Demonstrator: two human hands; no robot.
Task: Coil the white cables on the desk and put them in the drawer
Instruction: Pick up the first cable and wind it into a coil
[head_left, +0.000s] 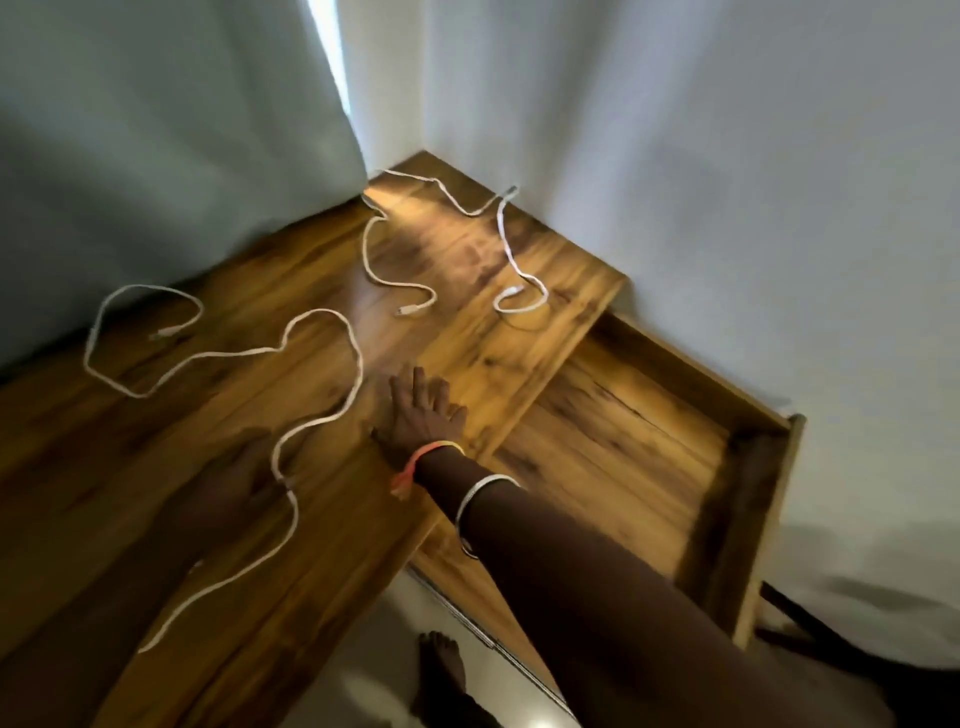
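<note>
A wooden desk fills the left and middle, with a drawer pulled out at its right end, its wooden floor showing. Three white cables lie loose and uncoiled on the desk, none in the drawer. The long cable starts at the near left edge, runs up past both hands, bends in the middle and ends in a wide loop at the far left beside the curtain. The middle cable winds from the far corner down to a small hook. The right cable runs from the far edge down to a small loop near the drawer. The right hand lies flat on the desk with fingers straight and spread, just right of the long cable and near the desk's right edge; an orange band and a silver bangle sit on its wrist. The left hand is blurred on the desk, close against the long cable; whether it grips the cable cannot be told. A bare foot shows on the floor below.
</note>
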